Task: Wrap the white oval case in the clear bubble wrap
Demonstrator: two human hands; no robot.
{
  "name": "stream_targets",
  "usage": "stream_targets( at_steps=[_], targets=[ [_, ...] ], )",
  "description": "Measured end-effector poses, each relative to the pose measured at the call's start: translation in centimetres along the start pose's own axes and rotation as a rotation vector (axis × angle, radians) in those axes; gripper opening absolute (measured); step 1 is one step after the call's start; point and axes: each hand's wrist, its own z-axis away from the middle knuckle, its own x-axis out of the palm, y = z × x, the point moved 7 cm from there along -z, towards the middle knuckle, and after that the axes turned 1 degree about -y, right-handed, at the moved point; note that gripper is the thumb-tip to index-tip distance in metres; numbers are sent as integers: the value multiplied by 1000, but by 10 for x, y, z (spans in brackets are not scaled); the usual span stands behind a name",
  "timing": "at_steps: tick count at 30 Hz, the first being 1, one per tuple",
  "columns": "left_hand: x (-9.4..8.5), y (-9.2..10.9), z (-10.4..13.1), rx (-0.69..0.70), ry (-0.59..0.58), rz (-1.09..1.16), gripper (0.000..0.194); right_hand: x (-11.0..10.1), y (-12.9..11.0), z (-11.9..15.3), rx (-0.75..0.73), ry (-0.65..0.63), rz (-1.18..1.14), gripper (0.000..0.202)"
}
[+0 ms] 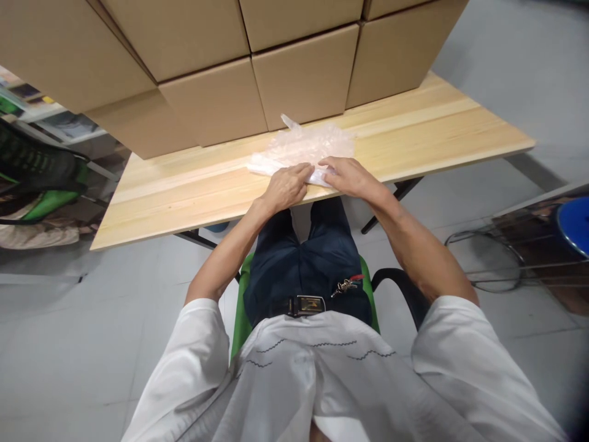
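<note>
A crumpled, translucent plastic bag lies on the light wooden table, its near edge gathered into a whitish fold. My left hand is closed on this near fold, fingers together and pointing right. Facing it, my right hand has thumb and forefinger around the right part of the same fold. Both hands rest close to the table's front edge, their fingertips a short gap apart. Parts of the fold under the fingers are hidden.
Stacked cardboard boxes fill the back of the table, just behind the plastic. I sit on a green chair with my legs under the table edge. A blue stool stands at right; a black and green chair at left.
</note>
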Motion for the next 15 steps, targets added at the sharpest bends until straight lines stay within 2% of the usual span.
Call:
stream_targets(
  at_steps=[4,8,10,12,14,15],
  targets=[
    [0,4,-3,-24,13,-2,74,-10,18,11,10,8,-62,60],
    [1,2,0,-21,-1,4,75,-12,39,22,89,-27,-185,55],
    [0,0,2,-19,-1,12,75,-17,41,28,113,23,-157,53],
    [0,-3,4,-23,8,21,75,-27,33,35,104,157,-54,52],
    [0,-4,5,-25,18,28,74,-34,12,44,57,284,68,54],
    [0,-4,5,-25,24,31,73,-33,-2,47,17,306,119,54]
  ],
)
